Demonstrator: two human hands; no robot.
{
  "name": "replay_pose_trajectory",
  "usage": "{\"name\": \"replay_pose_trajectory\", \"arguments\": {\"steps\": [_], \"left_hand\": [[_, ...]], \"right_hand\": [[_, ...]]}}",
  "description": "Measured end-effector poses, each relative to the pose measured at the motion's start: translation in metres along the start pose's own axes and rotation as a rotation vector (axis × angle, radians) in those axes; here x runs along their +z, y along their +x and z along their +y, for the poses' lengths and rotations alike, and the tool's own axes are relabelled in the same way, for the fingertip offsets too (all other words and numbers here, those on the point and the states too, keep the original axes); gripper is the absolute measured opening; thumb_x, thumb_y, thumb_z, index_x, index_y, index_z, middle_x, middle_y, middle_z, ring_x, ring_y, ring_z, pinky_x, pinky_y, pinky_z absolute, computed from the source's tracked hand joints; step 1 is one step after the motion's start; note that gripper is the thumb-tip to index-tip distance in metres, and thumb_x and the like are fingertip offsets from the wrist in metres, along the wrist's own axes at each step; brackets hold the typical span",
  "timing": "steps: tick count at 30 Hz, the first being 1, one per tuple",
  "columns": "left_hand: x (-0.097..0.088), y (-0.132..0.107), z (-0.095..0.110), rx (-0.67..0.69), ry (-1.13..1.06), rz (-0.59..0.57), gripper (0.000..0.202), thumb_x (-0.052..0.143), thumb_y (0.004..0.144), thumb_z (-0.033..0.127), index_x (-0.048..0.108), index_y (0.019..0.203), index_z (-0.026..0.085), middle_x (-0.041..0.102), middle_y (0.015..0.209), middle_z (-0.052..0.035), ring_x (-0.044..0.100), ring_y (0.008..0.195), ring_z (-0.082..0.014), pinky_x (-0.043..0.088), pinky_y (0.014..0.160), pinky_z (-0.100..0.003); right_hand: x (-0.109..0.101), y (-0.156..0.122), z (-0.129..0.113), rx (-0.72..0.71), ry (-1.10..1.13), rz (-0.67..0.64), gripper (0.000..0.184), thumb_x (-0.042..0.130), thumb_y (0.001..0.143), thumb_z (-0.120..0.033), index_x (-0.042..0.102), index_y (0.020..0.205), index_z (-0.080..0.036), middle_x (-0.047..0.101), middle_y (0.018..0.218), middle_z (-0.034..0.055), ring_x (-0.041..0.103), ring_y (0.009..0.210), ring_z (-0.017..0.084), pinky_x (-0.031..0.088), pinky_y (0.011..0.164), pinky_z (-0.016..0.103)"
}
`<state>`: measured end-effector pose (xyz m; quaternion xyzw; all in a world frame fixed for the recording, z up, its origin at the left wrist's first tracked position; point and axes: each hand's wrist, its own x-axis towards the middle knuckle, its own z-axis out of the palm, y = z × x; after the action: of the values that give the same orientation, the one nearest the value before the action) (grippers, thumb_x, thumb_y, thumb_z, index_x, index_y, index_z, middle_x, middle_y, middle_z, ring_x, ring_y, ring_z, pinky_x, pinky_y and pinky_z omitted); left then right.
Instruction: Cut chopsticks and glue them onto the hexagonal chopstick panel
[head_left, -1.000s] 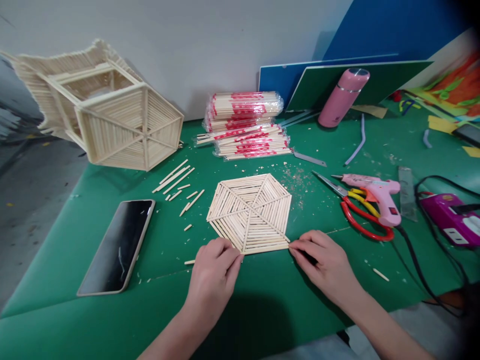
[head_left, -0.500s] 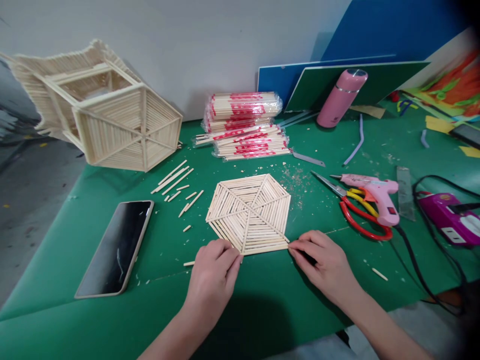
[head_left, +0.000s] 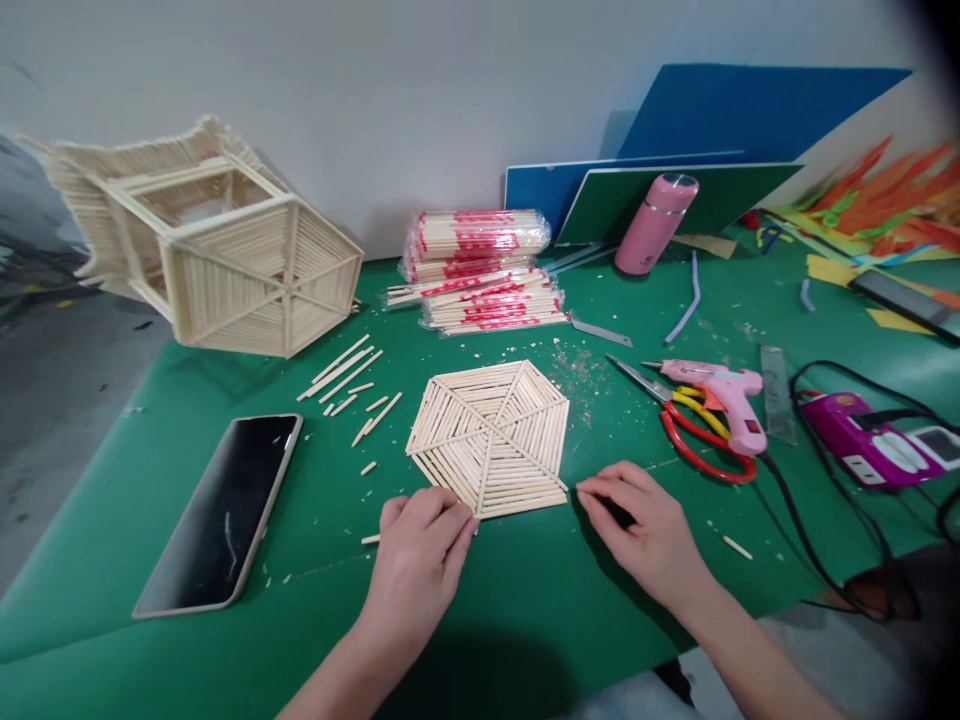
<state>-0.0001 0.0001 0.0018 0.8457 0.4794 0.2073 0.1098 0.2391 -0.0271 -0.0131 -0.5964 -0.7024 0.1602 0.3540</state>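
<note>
A flat hexagonal panel of glued wooden sticks [head_left: 491, 435] lies on the green table. My left hand [head_left: 421, 548] is curled, its fingertips pinched against the panel's near left corner. My right hand [head_left: 646, 528] is curled too, knuckles up. Its fingertips rest on the table just right of the panel's near right corner, a small gap away. What lies under the right fingers is in shadow. A short stick [head_left: 370, 539] pokes out from beside my left hand.
A dark phone [head_left: 222, 510] lies at left, loose sticks [head_left: 346, 372] behind it, and a large stick-built frame [head_left: 225, 255] at back left. Wrapped stick bundles [head_left: 484, 270] and a pink flask [head_left: 655, 224] stand behind. Red scissors [head_left: 694, 440], pink glue gun [head_left: 724, 390], purple power strip [head_left: 874, 450] and cables lie at right.
The view has tilted and shifted, so everything sits a little left and lower. My right fingertips, earlier at the panel's corner, are now slightly off it. The left hand keeps its place.
</note>
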Motion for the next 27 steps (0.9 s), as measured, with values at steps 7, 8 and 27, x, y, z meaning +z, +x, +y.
{"name": "replay_pose_trajectory", "arguments": {"steps": [7,8,27], "left_hand": [[0.001,-0.002,-0.002,0.01,0.006,0.027,0.018,0.045,0.082,0.022,0.062,0.077,0.019,0.06,0.078,-0.003,0.055,0.071,-0.016,0.036,0.065,-0.031],[0.001,-0.002,-0.003,0.015,0.008,0.035,0.017,0.045,0.082,0.022,0.061,0.077,0.019,0.06,0.078,-0.003,0.055,0.071,-0.016,0.036,0.065,-0.031],[0.005,-0.003,-0.004,0.04,0.02,0.063,0.023,0.04,0.083,0.019,0.06,0.071,0.019,0.058,0.071,-0.0024,0.053,0.066,-0.0149,0.035,0.062,-0.03]], "right_hand": [[-0.023,0.008,0.024,0.158,-0.092,0.29,0.02,0.05,0.081,-0.028,0.059,0.096,-0.019,0.057,0.078,0.004,0.055,0.068,0.016,0.047,0.064,0.029],[-0.027,0.009,0.029,0.18,-0.114,0.333,0.022,0.05,0.081,-0.029,0.057,0.098,-0.019,0.057,0.078,0.0037,0.055,0.068,0.016,0.047,0.064,0.03],[-0.097,0.024,0.103,0.505,-0.539,0.272,0.033,0.052,0.071,-0.038,0.055,0.095,-0.015,0.062,0.087,0.0113,0.06,0.073,0.023,0.044,0.059,0.033]]}}
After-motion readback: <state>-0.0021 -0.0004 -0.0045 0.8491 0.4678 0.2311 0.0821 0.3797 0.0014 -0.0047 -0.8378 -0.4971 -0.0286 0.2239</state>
